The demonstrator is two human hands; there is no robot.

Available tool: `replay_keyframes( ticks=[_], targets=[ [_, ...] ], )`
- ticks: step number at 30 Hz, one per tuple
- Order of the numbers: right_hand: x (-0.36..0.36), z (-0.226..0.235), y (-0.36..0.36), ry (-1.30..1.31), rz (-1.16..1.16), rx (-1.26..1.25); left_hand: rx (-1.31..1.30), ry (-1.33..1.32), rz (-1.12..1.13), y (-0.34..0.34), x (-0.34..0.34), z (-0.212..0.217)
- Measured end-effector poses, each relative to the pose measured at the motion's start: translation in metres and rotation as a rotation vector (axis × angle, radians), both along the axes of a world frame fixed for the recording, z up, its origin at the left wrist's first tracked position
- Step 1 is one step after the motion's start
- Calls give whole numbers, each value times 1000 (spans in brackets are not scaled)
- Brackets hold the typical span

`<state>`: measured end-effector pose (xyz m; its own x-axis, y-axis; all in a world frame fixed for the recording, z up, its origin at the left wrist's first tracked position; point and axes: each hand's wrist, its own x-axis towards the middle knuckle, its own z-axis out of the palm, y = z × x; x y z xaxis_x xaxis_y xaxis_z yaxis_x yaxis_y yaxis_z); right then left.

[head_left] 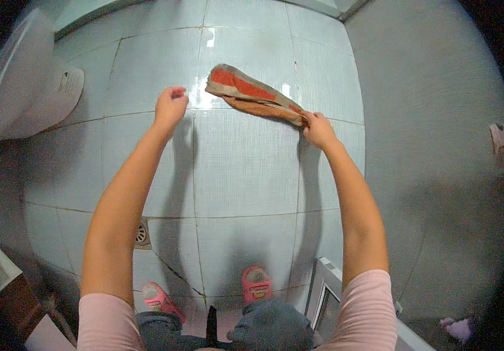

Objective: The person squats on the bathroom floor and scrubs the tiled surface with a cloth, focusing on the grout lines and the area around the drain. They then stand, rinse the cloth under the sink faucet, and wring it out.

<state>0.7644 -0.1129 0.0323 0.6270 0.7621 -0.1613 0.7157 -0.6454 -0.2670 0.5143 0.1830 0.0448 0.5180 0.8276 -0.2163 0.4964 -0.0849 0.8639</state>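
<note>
A tan and brown rag (252,96) with orange-red patches stretches out above the tiled floor, slanting up and to the left. My right hand (319,130) grips its narrow, bunched right end. The wide left end hangs free, a short way from my left hand (172,108). That hand is raised at about the same height, fingers curled in and slightly blurred, with nothing visible in them. A gap separates it from the rag.
Pale tiles (246,164) with wet-looking glare cover the floor. A white toilet (35,99) stands at the left, a round drain (141,234) nearer me. Pink slippers (256,285) are on my feet. A white-framed door (324,281) is at lower right, beside a grey wall (422,117).
</note>
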Motion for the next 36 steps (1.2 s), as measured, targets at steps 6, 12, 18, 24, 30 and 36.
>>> replay_keyframes(
  ticks=[6, 12, 18, 24, 30, 36],
  targets=[
    [-22, -37, 48, -177, 298, 308, -255, 204, -172, -59, -82, -12],
    [-59, -54, 88, -166, -47, 380, -125, 226, -247, -63, -128, -6],
    [-220, -48, 77, -11, 256, 476, 808, 232, -693, -74, -78, 29],
    [-358, -39, -7, 246, 495, 365, 647, 426, -664, -122, -148, -24],
    [-340, -23, -50, 229, 598, 346, 543, 355, -692, -142, -209, -9],
    [-216, 15, -10, 533, 354, 365, 458, 124, -406, -116, -122, -5]
  ],
)
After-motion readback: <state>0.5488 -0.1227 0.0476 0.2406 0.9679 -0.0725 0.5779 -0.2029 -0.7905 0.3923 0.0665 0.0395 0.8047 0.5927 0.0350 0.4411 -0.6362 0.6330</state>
